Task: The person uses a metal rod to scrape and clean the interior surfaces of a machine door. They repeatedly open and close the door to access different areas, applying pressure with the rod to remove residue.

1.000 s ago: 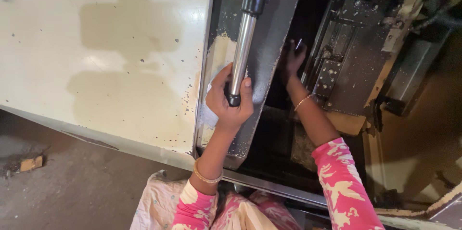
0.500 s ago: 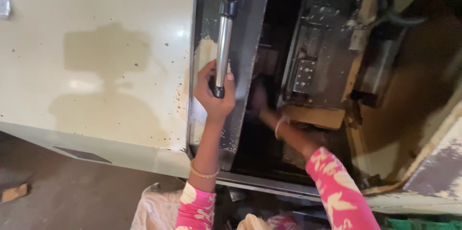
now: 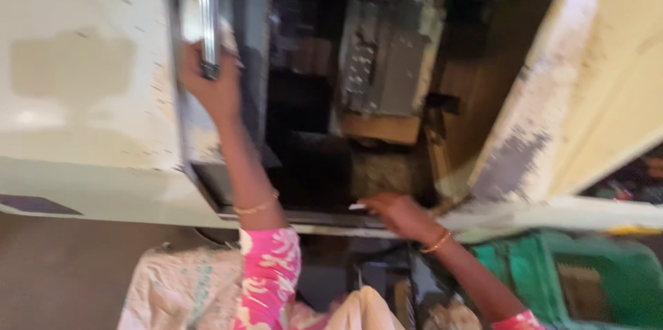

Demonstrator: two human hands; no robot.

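Cream-painted machine casing [image 3: 83, 95], stained and chipped, fills the space to the left of my left hand, with bare floor [image 3: 62, 268] below it. My left hand [image 3: 210, 85] is closed around the lower end of the metal door handle [image 3: 207, 16], gripping it firmly; the handle runs up from my fist and out of view at the top. My right hand [image 3: 394, 214] is down at the bottom sill [image 3: 324, 218] of the opening, fingers partly curled, and something small and pale [image 3: 358, 206] shows at the fingertips, though blur keeps me from saying whether I hold it or only touch it.

A second ago that right hand was up inside the dark cavity [image 3: 311, 143] beside the door; now it has come out and down to the edge, while my left has kept its grip on the handle, so the door stays held.

Beyond my right hand, grey machinery [image 3: 387, 47] sits inside the opening, smeared and hard to read. Further right stands a worn cream panel [image 3: 587, 95], and a green crate [image 3: 594, 282] sits below my right forearm.
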